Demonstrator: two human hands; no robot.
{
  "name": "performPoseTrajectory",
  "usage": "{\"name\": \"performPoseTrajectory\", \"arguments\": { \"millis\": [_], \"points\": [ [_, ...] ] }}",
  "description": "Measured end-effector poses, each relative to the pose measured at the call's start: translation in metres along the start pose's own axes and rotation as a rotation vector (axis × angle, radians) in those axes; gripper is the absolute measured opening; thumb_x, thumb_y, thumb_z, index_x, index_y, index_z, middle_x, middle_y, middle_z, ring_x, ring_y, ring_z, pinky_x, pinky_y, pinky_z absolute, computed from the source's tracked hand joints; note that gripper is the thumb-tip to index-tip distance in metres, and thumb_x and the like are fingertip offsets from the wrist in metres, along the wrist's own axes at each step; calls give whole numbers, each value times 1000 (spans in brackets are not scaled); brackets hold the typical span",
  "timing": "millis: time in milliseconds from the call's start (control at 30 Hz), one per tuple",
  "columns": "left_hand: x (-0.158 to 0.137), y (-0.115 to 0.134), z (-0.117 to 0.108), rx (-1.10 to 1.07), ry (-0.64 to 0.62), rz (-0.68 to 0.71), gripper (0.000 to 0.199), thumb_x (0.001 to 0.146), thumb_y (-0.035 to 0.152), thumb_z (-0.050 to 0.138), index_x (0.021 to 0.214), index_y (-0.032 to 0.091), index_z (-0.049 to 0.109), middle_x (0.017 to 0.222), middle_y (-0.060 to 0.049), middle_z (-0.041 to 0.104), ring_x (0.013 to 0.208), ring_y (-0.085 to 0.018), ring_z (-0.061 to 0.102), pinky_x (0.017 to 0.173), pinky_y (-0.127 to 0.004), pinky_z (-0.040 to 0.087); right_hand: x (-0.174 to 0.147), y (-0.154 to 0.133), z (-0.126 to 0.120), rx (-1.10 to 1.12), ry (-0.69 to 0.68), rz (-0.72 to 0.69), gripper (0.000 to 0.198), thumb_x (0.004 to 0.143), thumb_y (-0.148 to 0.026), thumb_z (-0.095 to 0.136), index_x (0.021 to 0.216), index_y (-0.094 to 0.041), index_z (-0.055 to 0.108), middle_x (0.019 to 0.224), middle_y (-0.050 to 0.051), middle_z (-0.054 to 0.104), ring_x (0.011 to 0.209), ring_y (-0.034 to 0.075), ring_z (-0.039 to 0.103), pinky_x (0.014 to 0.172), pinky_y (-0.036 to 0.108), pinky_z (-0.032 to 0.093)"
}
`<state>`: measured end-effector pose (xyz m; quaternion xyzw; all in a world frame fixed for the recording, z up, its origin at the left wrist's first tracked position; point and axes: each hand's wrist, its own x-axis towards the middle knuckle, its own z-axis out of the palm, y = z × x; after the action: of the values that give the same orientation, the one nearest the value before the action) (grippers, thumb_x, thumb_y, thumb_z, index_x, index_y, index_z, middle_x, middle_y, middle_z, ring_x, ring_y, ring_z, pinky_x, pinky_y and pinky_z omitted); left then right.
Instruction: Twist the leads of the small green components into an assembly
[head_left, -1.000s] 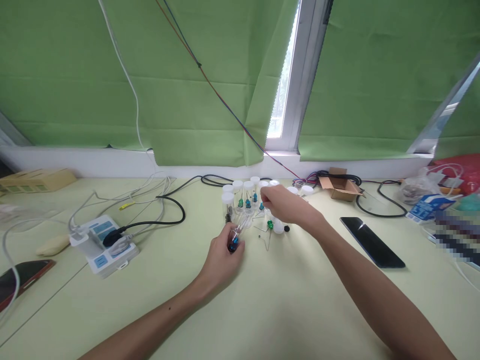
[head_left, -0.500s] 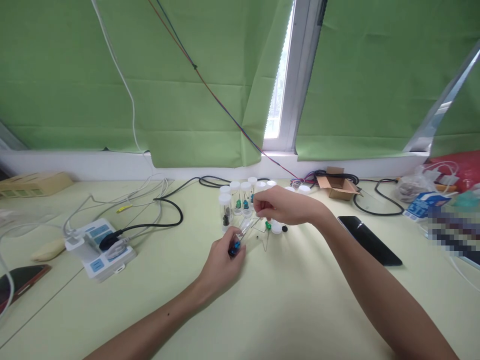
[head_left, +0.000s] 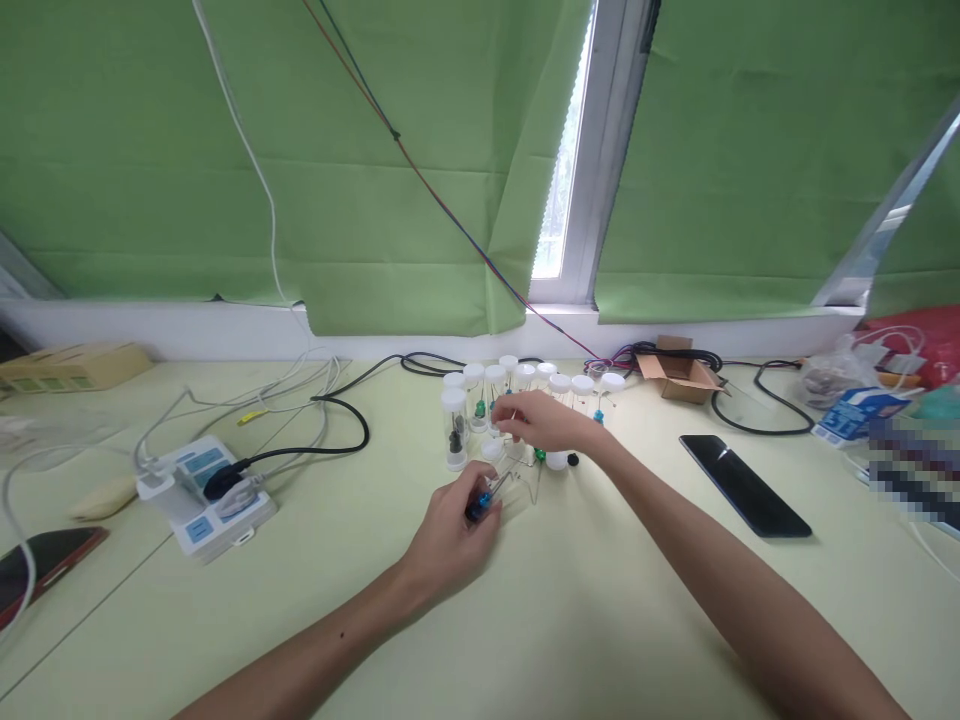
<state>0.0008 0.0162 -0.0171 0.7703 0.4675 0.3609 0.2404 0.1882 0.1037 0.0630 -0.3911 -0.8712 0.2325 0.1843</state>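
Note:
My left hand (head_left: 459,520) is closed around a small clear tube (head_left: 481,503) that has blue and black pieces inside. Thin bent wires (head_left: 508,478) stick out near its open end. Over the far side of the tube, my right hand (head_left: 541,418) hangs with its fingers curled together; whatever they may pinch is hidden. Just below those fingertips lies a white cap (head_left: 491,448). A green piece with wire legs (head_left: 540,455), another white cap (head_left: 556,460) and a small black piece (head_left: 573,460) rest beneath my right wrist.
Several capped clear tubes (head_left: 454,430) stand in a group behind my hands. A power strip (head_left: 202,495) with plugs and cables sits at left. To the right are a black phone (head_left: 742,485), an open cardboard box (head_left: 679,380) and a blue-and-white packet (head_left: 855,412).
My right hand has shifted left, away from the wires. My left hand has come slightly nearer and right with the tube, and the white cap below my right fingers now shows clearly.

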Motion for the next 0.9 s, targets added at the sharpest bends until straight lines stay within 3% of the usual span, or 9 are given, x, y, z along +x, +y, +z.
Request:
{"name": "performPoseTrajectory", "arguments": {
  "millis": [133, 267, 633, 767, 900],
  "points": [
    [-2, 0, -1, 24, -53, 61, 16, 85, 20, 49, 101, 25, 48, 69, 4, 47, 62, -14, 39, 59, -24, 33, 13, 21, 38, -157, 48, -4, 32, 90, -15, 55, 121, -14, 61, 124, 13, 60, 106, 21, 60, 84, 29, 46],
    [-5, 3, -3, 68, -151, 112, 22, 82, 14, 48, 101, 25, 49, 72, 3, 50, 63, -15, 42, 59, -25, 33, 16, 24, 53, -241, 8, -10, 36, 88, -15, 58, 124, -15, 61, 126, 13, 59, 109, 23, 59, 87, 31, 45],
    [-5, 6, -4, 113, -204, 137, 27, 79, 13, 46, 104, 24, 50, 72, 3, 51, 61, -14, 43, 58, -25, 31, 15, 19, 57, -331, -34, 41, 30, 83, -16, 61, 113, -15, 63, 112, 13, 61, 88, 23, 62, 69, 28, 42],
    [-5, 4, -3, 90, -172, 103, 24, 80, 12, 45, 100, 24, 50, 70, 4, 50, 61, -14, 41, 58, -25, 31, 15, 21, 54, -300, -46, 9, 31, 83, -14, 59, 113, -14, 62, 108, 14, 62, 94, 26, 60, 73, 31, 43],
    [-3, 3, -2, 67, -112, 48, 20, 80, 13, 47, 98, 24, 48, 66, 6, 45, 60, -13, 38, 57, -23, 30, 11, 12, 32, -179, -5, -24, 32, 93, -20, 50, 123, -18, 61, 109, 14, 65, 107, 26, 56, 85, 35, 43]
  ]
}}
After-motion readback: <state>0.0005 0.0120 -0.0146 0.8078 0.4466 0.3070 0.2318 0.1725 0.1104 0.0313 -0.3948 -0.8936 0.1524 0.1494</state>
